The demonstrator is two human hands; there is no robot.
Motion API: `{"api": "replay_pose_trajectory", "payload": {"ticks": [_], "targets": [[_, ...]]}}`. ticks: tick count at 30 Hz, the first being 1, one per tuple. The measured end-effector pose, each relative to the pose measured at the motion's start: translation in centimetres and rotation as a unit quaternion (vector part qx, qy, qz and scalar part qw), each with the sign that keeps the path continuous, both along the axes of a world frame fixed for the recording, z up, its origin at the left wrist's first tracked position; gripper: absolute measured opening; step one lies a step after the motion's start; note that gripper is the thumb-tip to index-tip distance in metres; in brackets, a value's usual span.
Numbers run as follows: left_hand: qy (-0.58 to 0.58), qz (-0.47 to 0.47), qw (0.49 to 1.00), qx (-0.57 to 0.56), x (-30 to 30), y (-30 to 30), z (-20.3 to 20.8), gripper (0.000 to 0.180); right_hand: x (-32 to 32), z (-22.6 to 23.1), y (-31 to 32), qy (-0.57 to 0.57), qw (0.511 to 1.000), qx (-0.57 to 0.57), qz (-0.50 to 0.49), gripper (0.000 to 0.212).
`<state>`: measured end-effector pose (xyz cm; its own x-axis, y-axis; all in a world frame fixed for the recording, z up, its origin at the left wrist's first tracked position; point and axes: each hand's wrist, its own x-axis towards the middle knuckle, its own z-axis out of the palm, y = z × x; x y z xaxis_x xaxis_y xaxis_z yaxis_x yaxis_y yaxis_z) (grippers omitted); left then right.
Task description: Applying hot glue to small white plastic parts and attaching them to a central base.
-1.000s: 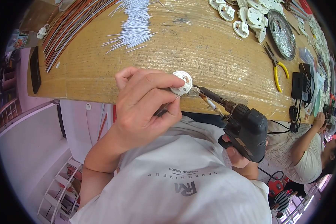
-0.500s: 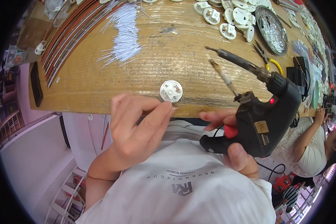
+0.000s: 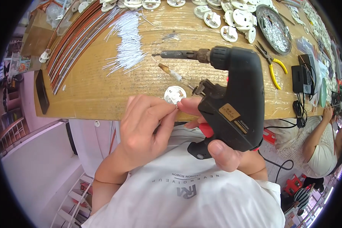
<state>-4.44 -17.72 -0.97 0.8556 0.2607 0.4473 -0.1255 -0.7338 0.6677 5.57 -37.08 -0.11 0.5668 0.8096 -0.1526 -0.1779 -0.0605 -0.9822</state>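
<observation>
My right hand (image 3: 227, 155) is wrapped round the grip of a black soldering gun (image 3: 244, 100) with a red trigger. Its dark tip (image 3: 167, 54) and the solder feed tube (image 3: 174, 74) below it point left over the table. My left hand (image 3: 140, 125) is closed in a pinch on a short thin white wire, mostly hidden by the fingertips. An outstretched finger of my right hand meets those fingertips. Just beyond them, a round white plastic part (image 3: 174, 93) with small metal contacts lies on the table near its front edge.
A heap of short white wires (image 3: 129, 49) lies beyond, beside long brown and white strands (image 3: 79, 40). Farther right are several round white parts (image 3: 242, 17), a dark round tray (image 3: 273, 32), yellow-handled pliers (image 3: 274, 72) and a black adapter (image 3: 302, 79). Another person (image 3: 311, 148) sits at the right.
The soldering gun in my right hand has swung left and its tip now lies level across the table. My right finger has come to my left fingertips, which stay pinched near the round part.
</observation>
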Motion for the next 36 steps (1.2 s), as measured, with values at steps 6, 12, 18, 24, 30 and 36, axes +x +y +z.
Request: {"api": "replay_pose_trajectory", "payload": {"ticks": [6,12,18,24,30,36], "targets": [[0.065,0.006,0.996,-0.061,0.2,0.3,0.8,0.018,0.1,0.5,0.2,0.030,0.997,0.029,-0.070,0.080],[0.080,0.016,0.996,-0.023,1.2,0.4,1.5,0.015,0.0,-0.6,0.3,0.007,0.999,0.030,-0.026,0.065],[0.092,0.022,0.995,-0.032,1.9,0.4,1.8,0.017,-0.2,-1.1,0.7,0.009,0.992,0.093,-0.079,0.046],[0.121,0.012,0.991,-0.046,2.5,0.8,2.2,0.015,0.5,-0.5,0.0,0.081,0.985,0.094,-0.118,0.055],[0.167,-0.007,0.985,-0.046,3.0,0.9,3.1,0.012,1.0,-1.2,-0.5,0.049,0.990,0.094,-0.093,0.047],[0.201,0.003,0.979,-0.040,3.5,0.5,3.6,0.015,0.9,-1.3,-0.9,0.082,0.988,0.099,-0.090,0.044]]}}
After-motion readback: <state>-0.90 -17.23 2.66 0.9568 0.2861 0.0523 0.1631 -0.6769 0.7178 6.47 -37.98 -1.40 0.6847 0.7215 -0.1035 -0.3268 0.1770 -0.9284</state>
